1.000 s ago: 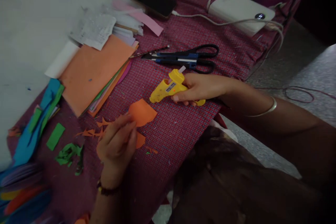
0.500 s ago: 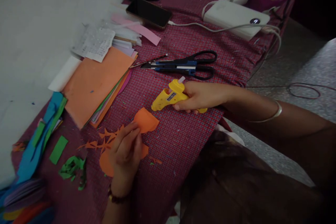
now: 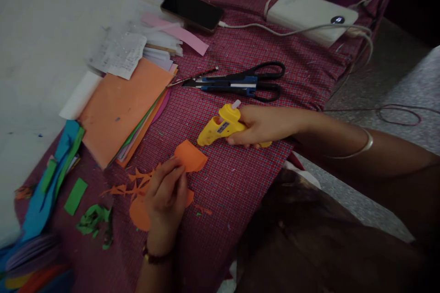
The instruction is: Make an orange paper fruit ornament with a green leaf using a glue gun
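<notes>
My right hand point(image 3: 252, 126) is wrapped round the handle of a yellow hot glue gun point(image 3: 220, 126), a pale glue stick poking out of its back. The nozzle points left and down, just above and to the right of an orange paper piece point(image 3: 191, 156). That piece is pinched in the fingertips of my left hand point(image 3: 167, 190). Under and beside this hand lie more orange cut-outs, among them a rounded one point(image 3: 139, 215) and a spiky strip point(image 3: 135, 185); the hand partly hides them.
Scissors point(image 3: 237, 83) lie beyond the glue gun. A paper stack point(image 3: 123, 105) stands on the left, with blue paper strips point(image 3: 44, 197) and green scraps point(image 3: 92, 219) nearer. Farther back are a phone point(image 3: 191, 10) and a white power bank point(image 3: 305, 13) with a cable.
The view has shifted slightly. Both hands keep their grips, and the glue gun and orange paper piece stay nearly in place relative to each other.
</notes>
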A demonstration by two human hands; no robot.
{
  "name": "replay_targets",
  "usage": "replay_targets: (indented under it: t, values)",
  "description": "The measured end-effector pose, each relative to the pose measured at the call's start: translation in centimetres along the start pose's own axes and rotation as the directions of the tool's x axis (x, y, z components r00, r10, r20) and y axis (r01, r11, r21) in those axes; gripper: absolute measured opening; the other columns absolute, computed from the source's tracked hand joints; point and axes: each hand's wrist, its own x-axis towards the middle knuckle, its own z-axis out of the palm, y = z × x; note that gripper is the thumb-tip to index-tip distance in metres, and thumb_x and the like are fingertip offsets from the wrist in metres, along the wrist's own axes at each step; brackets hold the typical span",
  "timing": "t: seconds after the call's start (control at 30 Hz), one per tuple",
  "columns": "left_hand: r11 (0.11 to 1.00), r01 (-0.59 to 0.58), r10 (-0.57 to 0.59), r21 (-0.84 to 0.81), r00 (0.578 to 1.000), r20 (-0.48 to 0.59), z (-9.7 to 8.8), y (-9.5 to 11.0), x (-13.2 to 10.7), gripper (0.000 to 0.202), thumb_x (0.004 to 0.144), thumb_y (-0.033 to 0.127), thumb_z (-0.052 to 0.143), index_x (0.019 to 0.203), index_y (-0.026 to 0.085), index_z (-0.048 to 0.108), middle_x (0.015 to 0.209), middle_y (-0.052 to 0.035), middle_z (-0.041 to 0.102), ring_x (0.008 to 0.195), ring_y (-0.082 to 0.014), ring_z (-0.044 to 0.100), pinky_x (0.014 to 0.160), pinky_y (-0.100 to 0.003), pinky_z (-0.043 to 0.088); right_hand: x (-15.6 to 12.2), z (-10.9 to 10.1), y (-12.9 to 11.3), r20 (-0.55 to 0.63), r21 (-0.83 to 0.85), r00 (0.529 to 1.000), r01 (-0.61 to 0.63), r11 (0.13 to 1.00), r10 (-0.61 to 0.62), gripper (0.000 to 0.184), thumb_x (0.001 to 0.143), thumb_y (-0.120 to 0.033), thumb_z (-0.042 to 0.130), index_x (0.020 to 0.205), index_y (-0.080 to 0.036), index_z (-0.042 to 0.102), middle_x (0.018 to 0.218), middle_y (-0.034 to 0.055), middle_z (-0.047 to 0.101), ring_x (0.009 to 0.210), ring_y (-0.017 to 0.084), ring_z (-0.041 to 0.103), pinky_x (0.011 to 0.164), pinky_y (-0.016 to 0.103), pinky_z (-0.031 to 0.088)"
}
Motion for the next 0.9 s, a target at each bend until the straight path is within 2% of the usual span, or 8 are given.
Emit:
replay_targets:
  t: [0.17,0.43,0.73,0.9]
  values:
    - [1.000,-0.010,0.010,0.008,1.000,0.018,-0.05,0.01,0.10,0.023,0.080,0.003,0.066,0.096,0.019,0.067,0.109,-0.0075,0.071,0.101,-0.0208,0.070,0.090,-0.037,0.058,0.07,-0.02,-0.04,0.018,-0.021,1.000,-0.004,1.000,0.005,0.016,0.089,-0.026,0.057,0.080,-0.012,0.056,0.060,-0.0027,0.055,0.046,0.006,0.052,0.043,0.017,0.043]
    - [0.999,-0.013,0.012,0.038,1.000,0.023,0.10,0.37,0.22,0.023,0.082,0.003,0.064,0.099,0.018,0.066,0.108,-0.0088,0.071,0.101,-0.0195,0.070,0.092,-0.037,0.057,0.22,0.00,0.10,0.023,-0.028,1.000,-0.007,1.000,0.008,0.019,0.087,-0.028,0.059,0.092,-0.010,0.061,0.061,-0.0024,0.056,0.046,0.007,0.053,0.043,0.018,0.043]
    - [0.999,0.019,-0.019,0.028,0.999,0.030,0.26,0.19,0.12,0.023,0.082,0.002,0.065,0.099,0.017,0.067,0.109,-0.0099,0.070,0.101,-0.0195,0.069,0.091,-0.037,0.057,0.20,0.04,0.08,0.011,-0.032,1.000,0.007,0.999,-0.007,0.016,0.087,-0.027,0.058,0.080,-0.012,0.057,0.058,-0.0030,0.056,0.046,0.006,0.052,0.043,0.016,0.042]
    - [0.999,-0.002,0.000,0.043,0.999,0.044,0.23,0.11,0.19,0.022,0.082,0.004,0.065,0.098,0.018,0.067,0.107,-0.0091,0.071,0.100,-0.0207,0.070,0.090,-0.038,0.058,0.19,0.16,-0.01,0.000,-0.013,1.000,0.012,1.000,-0.012,0.014,0.087,-0.022,0.058,0.078,-0.013,0.054,0.057,-0.0040,0.054,0.044,0.005,0.050,0.042,0.016,0.041]
